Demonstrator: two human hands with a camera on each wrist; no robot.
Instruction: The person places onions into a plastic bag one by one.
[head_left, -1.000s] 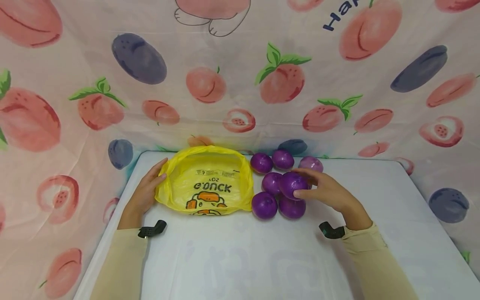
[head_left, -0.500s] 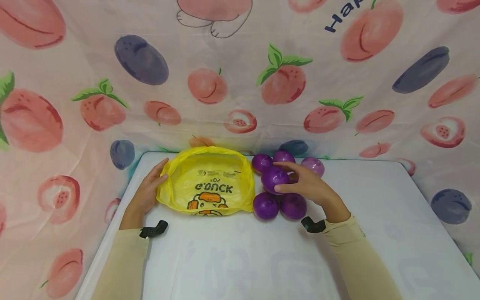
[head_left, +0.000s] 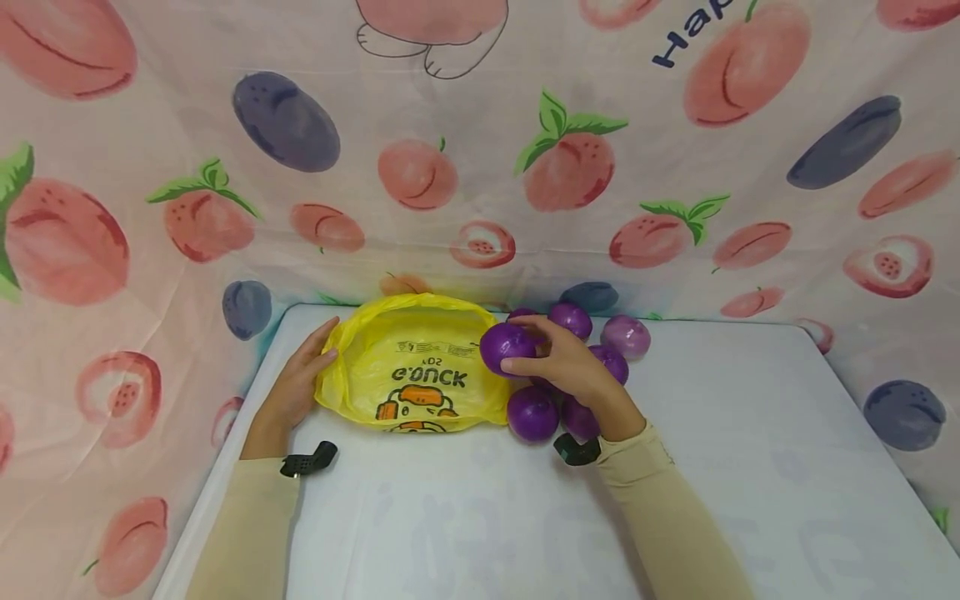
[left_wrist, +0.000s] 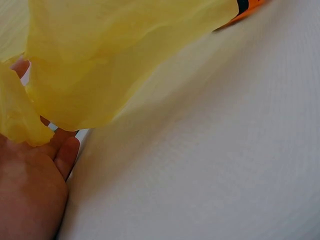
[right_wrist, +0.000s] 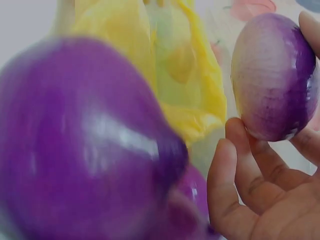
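A plain beige left sleeve and a matching right sleeve are covering the arms, the right one creasing near its cuff. A bent black left wrist camera and a similar right wrist camera are jutting from the sleeve ends.

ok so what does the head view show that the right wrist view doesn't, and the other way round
Only the head view shows the printed lettering and the orange-and-black cartoon on the yellow bag, and the black device at the right wrist.

Only the right wrist view shows the pale, finely lined side of the held onion-like thing and the palm side of the right hand.

Both show that hand holding it up, the bag, and other purple onion-like things.
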